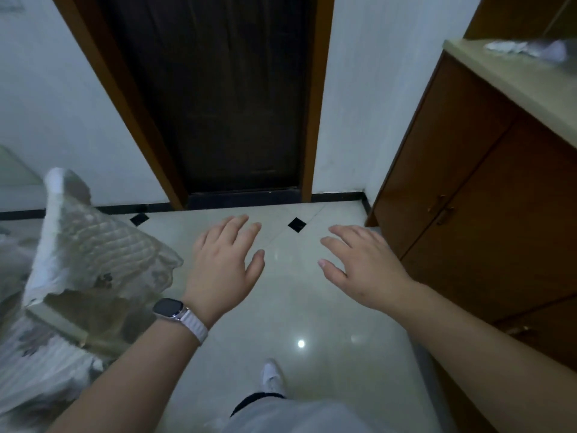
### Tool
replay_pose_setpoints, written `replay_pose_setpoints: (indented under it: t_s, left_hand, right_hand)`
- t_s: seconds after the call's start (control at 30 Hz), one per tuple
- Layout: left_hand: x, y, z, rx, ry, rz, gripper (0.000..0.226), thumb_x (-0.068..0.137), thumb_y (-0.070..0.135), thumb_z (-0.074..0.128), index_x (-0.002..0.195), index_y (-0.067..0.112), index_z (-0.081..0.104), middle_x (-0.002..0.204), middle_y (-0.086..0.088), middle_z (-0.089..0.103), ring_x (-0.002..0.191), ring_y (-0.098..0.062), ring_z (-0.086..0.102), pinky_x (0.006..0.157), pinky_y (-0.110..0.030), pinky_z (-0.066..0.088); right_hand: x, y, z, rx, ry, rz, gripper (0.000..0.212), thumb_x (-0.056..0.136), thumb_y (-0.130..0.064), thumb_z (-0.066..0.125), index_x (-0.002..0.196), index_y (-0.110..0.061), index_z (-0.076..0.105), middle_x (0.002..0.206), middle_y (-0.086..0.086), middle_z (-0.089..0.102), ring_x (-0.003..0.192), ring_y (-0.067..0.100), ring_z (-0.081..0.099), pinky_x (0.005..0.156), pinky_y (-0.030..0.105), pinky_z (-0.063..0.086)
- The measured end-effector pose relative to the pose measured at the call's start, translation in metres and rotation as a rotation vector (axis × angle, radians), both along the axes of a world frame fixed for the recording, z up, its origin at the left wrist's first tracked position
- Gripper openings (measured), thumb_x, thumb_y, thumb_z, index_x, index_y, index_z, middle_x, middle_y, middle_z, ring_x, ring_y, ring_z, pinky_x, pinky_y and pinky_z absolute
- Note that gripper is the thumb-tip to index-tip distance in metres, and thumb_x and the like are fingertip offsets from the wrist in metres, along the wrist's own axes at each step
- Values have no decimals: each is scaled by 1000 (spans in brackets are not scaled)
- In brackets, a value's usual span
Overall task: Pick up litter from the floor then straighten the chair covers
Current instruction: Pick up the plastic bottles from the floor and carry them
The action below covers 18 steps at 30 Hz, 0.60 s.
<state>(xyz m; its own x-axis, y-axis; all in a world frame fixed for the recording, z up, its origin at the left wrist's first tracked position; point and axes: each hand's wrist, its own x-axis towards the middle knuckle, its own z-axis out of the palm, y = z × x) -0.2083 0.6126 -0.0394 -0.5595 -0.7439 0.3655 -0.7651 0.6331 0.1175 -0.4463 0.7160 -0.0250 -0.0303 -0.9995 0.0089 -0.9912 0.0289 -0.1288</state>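
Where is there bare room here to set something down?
The glossy tiled floor lies bare between the covered chair and the wooden cabinet, up to the dark door. The cabinet's countertop is bare toward its near end; crumpled plastic lies farther back. The chair's side is crowded.

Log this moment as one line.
left hand: open, empty | right hand: open, empty | quilted chair cover: left, untouched | wooden cabinet: right

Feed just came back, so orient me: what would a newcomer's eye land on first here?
Two open, empty hands, left hand and right hand, spread mid-frame over the glossy tiled floor. Behind them stands a dark door; a rumpled quilted chair cover sits at left, a wooden cabinet at right.
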Motion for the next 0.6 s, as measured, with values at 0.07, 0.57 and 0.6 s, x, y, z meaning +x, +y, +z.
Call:
replay_pose_setpoints:
  t_s: [0.07,0.57,0.6]
  left_hand:
    - [-3,-41,4,19,-7,-21,48,91,41,50,132,18,57,135,-8,57,123,-29,52,100,-44,42]
    - [13,-250,15,47,3,163,43,94,41,54,132,22,57,138,-2,55,129,-24,47,105,-43,39]
    - [17,-264,13,54,-8,187,44,93,42,52,132,22,57,138,-2,55,129,-24,47,104,-44,39]
  right_hand:
    - [1,-40,11,-13,14,-10,54,94,-54,29,128,-23,58,138,3,54,126,24,47,103,40,35]
    - [21,-306,30,-72,1,197,50,94,-51,35,130,-24,57,140,0,52,129,22,45,106,42,36]
    - [20,-325,26,-65,-4,215,49,94,-50,37,129,-24,57,139,0,53,128,22,46,105,41,37]
